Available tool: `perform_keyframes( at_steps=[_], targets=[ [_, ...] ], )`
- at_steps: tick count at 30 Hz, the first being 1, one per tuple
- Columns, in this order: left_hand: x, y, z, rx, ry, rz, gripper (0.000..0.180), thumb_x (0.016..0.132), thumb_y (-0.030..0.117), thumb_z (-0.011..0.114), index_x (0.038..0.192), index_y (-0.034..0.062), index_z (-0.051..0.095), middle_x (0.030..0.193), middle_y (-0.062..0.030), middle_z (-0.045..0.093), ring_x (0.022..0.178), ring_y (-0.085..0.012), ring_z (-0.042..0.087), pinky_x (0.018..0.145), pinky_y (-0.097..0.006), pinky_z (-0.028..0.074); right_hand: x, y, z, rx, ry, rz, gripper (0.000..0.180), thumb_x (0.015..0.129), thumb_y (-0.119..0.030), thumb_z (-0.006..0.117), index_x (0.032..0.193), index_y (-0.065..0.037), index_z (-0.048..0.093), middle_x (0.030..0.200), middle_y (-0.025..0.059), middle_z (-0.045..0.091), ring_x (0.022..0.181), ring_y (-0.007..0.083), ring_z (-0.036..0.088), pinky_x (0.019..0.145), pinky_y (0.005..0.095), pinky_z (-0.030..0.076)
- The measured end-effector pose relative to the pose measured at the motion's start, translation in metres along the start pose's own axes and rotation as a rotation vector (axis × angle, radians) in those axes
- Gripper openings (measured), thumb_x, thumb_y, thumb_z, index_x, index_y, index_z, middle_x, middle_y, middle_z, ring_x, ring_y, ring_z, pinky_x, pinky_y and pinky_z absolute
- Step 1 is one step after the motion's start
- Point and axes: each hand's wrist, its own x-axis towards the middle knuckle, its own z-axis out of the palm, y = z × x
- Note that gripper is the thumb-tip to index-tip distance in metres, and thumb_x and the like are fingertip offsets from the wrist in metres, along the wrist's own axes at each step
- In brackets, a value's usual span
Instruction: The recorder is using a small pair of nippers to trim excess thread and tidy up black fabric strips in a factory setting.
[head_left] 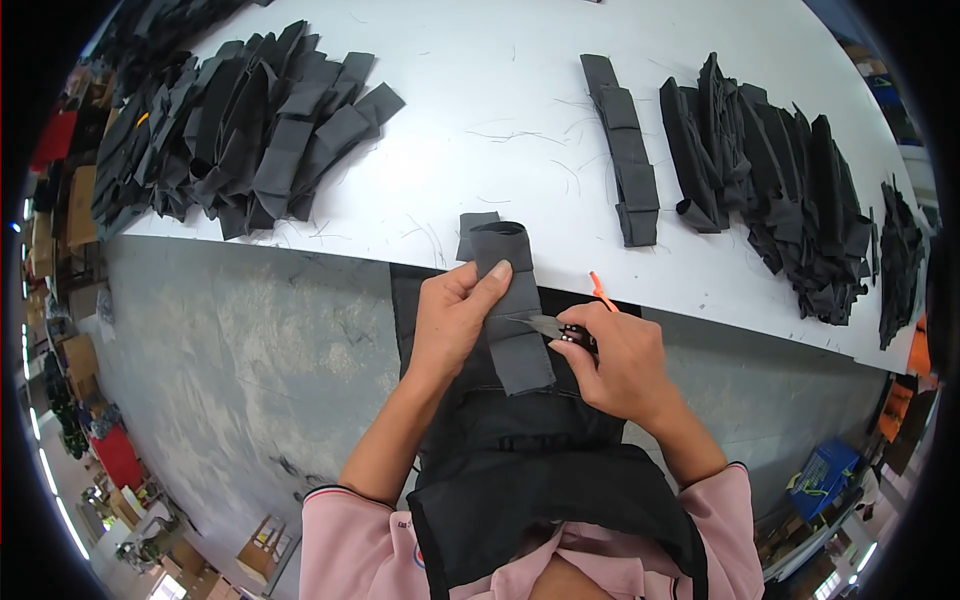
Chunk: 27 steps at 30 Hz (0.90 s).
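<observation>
My left hand (pixel 455 315) pinches a dark grey folded fabric strip (pixel 519 355) between thumb and fingers. The strip's upper part is folded over near the table's front edge, and its lower end hangs over my black apron (pixel 530 490). In my right hand (pixel 625 365) are black-handled thread snips (pixel 548 326), with an orange cord (pixel 602 290) beside the hand. The snips' metal blades point left at the strip's right side, by one of its cross folds. Whether the blades touch the cloth I cannot tell.
On the white table (pixel 480 90) lie a large heap of similar strips (pixel 250 130) at left, a single strip (pixel 624 150) right of the middle, and another heap (pixel 775 180) farther right. Loose threads (pixel 520 135) are scattered about. A blue box (pixel 823 475) stands on the right.
</observation>
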Motion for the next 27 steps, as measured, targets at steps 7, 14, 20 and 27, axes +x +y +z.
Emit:
perform_keyframes(
  at_steps=[7,14,20,27],
  targets=[
    [0.000,-0.005,0.005,-0.018,-0.022,-0.006,0.025,0.090,0.022,0.061,0.078,0.0001,0.066,0.068,0.0059,0.058,0.061,0.0004,0.042,0.051,-0.019,0.034,0.006,0.000,0.007,0.011,0.036,-0.088,0.026,0.072,-0.011,0.072,0.090,-0.005,0.054,0.073,0.0055,0.058,0.061,0.0224,0.059,0.051,0.0307,0.043],
    [0.003,-0.010,0.003,-0.014,-0.032,-0.022,0.024,0.090,0.021,0.061,0.080,-0.0003,0.066,0.068,0.0055,0.059,0.061,0.0002,0.043,0.051,-0.019,0.035,0.003,0.001,0.008,-0.129,0.053,-0.135,0.026,0.071,-0.012,0.072,0.090,-0.005,0.055,0.074,0.0044,0.058,0.061,0.0213,0.059,0.051,0.0298,0.043],
    [0.005,-0.015,0.000,0.056,-0.015,0.003,0.026,0.090,0.022,0.062,0.075,0.0003,0.064,0.065,0.0069,0.055,0.059,0.0003,0.040,0.049,-0.019,0.032,-0.001,-0.003,0.003,-0.049,0.055,-0.066,0.026,0.072,-0.011,0.072,0.090,-0.005,0.055,0.075,0.0044,0.059,0.061,0.0215,0.060,0.052,0.0296,0.044],
    [0.004,-0.016,0.003,0.045,-0.004,-0.017,0.032,0.089,0.022,0.063,0.064,0.0024,0.058,0.058,0.0093,0.046,0.056,0.0003,0.033,0.046,-0.021,0.025,0.003,-0.003,0.007,-0.074,0.038,-0.111,0.026,0.071,-0.011,0.072,0.089,-0.005,0.054,0.076,0.0055,0.059,0.063,0.0220,0.060,0.053,0.0298,0.044]
  ],
)
